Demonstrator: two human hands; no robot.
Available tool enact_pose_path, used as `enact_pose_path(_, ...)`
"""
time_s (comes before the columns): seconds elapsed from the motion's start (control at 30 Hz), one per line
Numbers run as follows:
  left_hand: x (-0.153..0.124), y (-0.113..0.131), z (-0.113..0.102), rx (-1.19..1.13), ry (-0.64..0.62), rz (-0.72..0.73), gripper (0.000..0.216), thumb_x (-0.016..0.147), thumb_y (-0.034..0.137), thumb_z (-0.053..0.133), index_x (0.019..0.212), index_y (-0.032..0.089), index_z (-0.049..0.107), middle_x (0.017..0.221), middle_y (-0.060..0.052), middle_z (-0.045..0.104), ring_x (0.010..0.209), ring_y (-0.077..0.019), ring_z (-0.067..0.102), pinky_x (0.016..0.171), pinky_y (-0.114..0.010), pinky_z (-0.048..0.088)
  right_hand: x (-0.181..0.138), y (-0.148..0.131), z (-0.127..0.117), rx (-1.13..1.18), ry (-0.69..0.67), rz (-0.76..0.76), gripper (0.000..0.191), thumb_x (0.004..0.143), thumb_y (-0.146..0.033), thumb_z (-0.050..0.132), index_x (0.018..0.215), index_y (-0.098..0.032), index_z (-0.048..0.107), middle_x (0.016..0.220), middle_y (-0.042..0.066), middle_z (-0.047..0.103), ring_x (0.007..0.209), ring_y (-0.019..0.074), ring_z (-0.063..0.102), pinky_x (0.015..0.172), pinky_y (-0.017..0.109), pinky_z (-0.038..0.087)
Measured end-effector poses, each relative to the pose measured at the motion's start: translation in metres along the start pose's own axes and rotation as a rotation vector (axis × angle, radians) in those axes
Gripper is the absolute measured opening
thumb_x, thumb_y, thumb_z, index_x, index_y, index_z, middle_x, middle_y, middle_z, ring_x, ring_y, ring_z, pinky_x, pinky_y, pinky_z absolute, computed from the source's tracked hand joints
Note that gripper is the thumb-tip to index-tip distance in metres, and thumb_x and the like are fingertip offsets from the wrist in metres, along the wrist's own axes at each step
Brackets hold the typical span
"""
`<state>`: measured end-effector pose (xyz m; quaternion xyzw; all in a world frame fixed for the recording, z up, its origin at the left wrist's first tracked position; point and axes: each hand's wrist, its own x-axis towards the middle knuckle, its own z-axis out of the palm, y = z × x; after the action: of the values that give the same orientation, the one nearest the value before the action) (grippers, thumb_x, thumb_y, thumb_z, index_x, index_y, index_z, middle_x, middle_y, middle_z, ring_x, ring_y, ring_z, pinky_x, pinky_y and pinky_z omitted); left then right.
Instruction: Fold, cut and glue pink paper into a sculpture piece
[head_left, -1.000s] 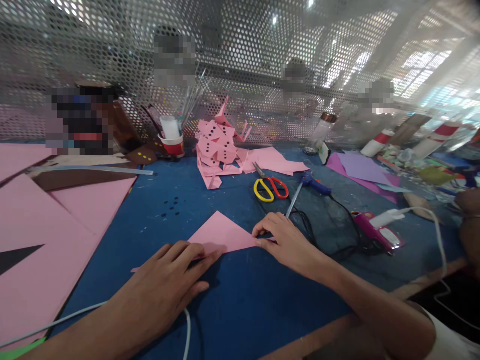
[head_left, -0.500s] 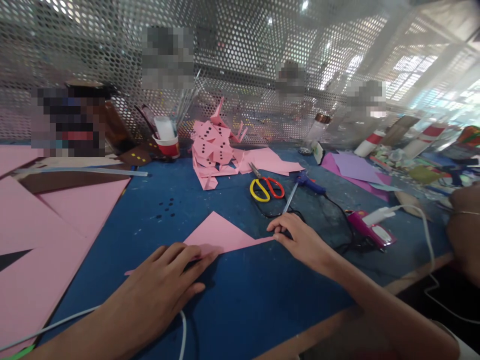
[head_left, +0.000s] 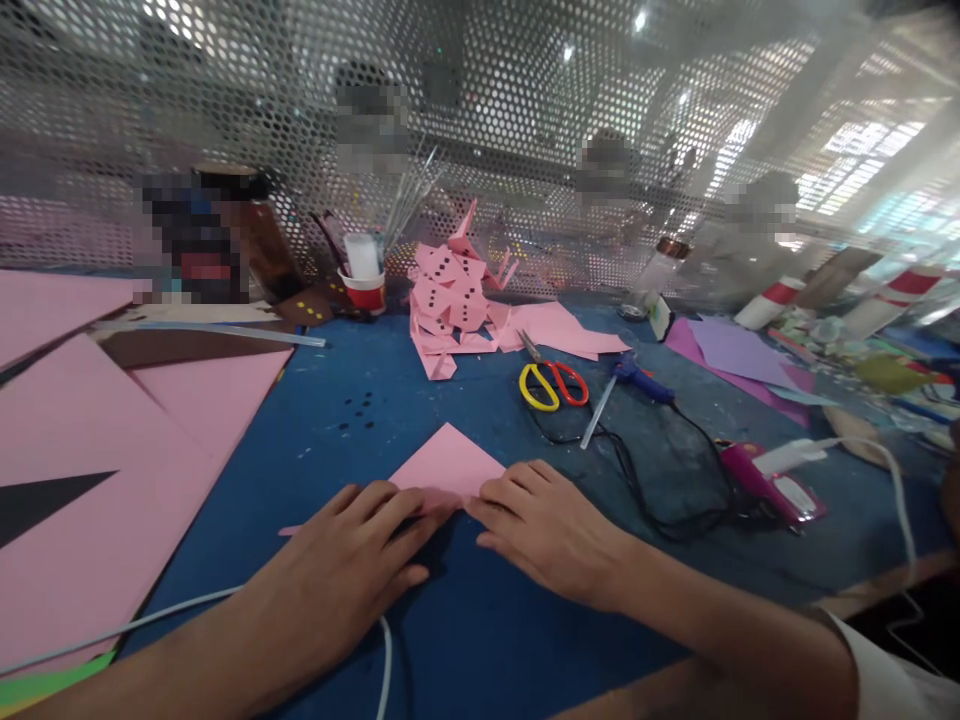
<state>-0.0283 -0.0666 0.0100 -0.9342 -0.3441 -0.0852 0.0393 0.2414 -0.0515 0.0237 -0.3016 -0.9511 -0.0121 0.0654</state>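
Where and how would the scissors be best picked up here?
Probably by the yellow handle and red handle of the scissors, with the right hand coming from the person's side: the scissors lie on the table with both handles toward the person and the blades pointing away.

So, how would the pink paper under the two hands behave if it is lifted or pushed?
The pink paper looks thin, so it is probably light and easily bent. Lying against the blue table, it would likely slide when pushed.
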Motion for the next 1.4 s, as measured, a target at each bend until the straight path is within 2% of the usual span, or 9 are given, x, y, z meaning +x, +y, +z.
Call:
enact_pose_path(0.23,-0.001,0.002,0.003,0.009,0.019,-0.005,0.038,0.103,0.035,0.059,0.140,0.025,0.060,0.130,-0.006,0.069,0.107,-0.0255,0.060,0.088,-0.040,0.044,-0.002,-0.002,-0.002,-0.033,-0.031,-0.016,0.039,0.108,-0.044,0.048,0.134,-0.017,0.058,0.118,0.007,0.068,0.101,0.0254,0.055,0.083,0.043,0.042)
enact_pose_path(0.37,-0.006,0.008,0.004,0.053,0.022,-0.031,0.035,0.104,0.031,0.055,0.136,0.020,0.063,0.126,-0.009,0.071,0.107,-0.0267,0.061,0.088,-0.041,0.045,-0.005,-0.003,0.000,-0.019,-0.023,0.019,0.043,0.108,-0.047,0.048,0.138,-0.018,0.055,0.125,0.007,0.067,0.102,0.0257,0.054,0.084,0.043,0.041)
enact_pose_path(0.57,-0.019,0.014,0.002,0.066,0.012,-0.099,0.042,0.105,0.022,0.045,0.145,0.018,0.057,0.130,-0.011,0.070,0.110,-0.0267,0.064,0.084,-0.038,0.050,-0.006,-0.004,0.001,0.008,-0.028,0.042,0.042,0.108,-0.048,0.048,0.137,-0.019,0.056,0.127,0.005,0.066,0.104,0.0261,0.054,0.085,0.044,0.041)
enact_pose_path(0.83,-0.027,0.010,0.006,0.119,0.053,-0.071,0.042,0.105,0.030,0.048,0.142,0.016,0.060,0.131,-0.010,0.072,0.110,-0.0275,0.067,0.084,-0.041,0.052,-0.001,-0.007,-0.001,0.018,-0.054,0.057,0.045,0.107,-0.050,0.047,0.143,-0.023,0.052,0.127,0.006,0.066,0.105,0.0277,0.055,0.086,0.046,0.042)
enact_pose_path(1.0,-0.035,0.005,0.004,0.158,0.102,-0.076,0.041,0.107,0.033,0.041,0.136,0.019,0.065,0.129,-0.007,0.074,0.110,-0.0268,0.067,0.083,-0.041,0.051,-0.003,-0.006,0.000,0.031,-0.046,0.064,0.045,0.109,-0.049,0.042,0.144,-0.025,0.052,0.129,0.007,0.065,0.106,0.0279,0.055,0.086,0.045,0.042)
enact_pose_path(1.23,-0.056,-0.001,0.004,0.182,0.151,-0.135,0.036,0.102,0.030,0.053,0.134,0.021,0.066,0.127,-0.003,0.074,0.110,-0.0228,0.066,0.094,-0.038,0.046,-0.005,-0.005,0.003,0.045,-0.028,0.052,0.043,0.110,-0.047,0.042,0.144,-0.025,0.053,0.127,0.007,0.065,0.105,0.0270,0.055,0.087,0.045,0.043)
enact_pose_path(1.4,-0.065,-0.007,0.008,0.178,0.128,-0.169,0.038,0.104,0.031,0.050,0.138,0.023,0.065,0.129,-0.004,0.074,0.113,-0.0230,0.066,0.097,-0.038,0.045,-0.005,-0.005,0.002,0.036,-0.008,0.057,0.041,0.109,-0.046,0.046,0.143,-0.026,0.055,0.126,0.006,0.066,0.105,0.0258,0.055,0.086,0.044,0.044)
